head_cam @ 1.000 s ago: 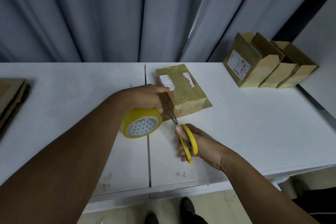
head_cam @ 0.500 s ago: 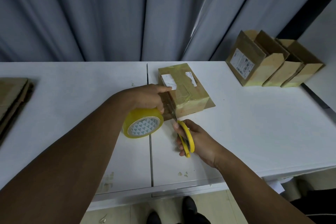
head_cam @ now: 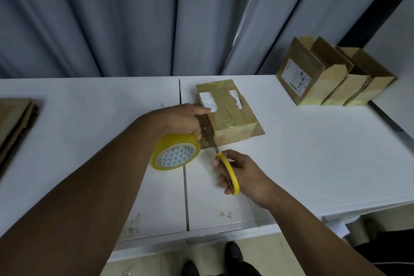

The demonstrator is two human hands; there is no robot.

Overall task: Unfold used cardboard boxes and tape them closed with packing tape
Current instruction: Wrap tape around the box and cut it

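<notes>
Brown cardboard, glossy under yellowish tape, makes up the box. It lies flat just past the middle of the white surface, with its left side near the seam between two panels. Torn white label patches show on its top, and a flap juts out at its 4 o'clock corner. From 3 to 5 o'clock of it, bare room runs out to the near edge.

At its 8 o'clock the left hand curls round the yellow tape roll, forefinger stretched onto the box top. At 6 o'clock the right hand grips the yellow-handled scissors, whose blades reach up between roll and box. Whether the blades are parted is hard to make out, as is any clear strip of tape there.

Three open boxes stand touching in a row at 2 o'clock, by the right edge. Flattened cardboard at 9 o'clock is cut off by the frame. A grey curtain hangs behind the far edge.
</notes>
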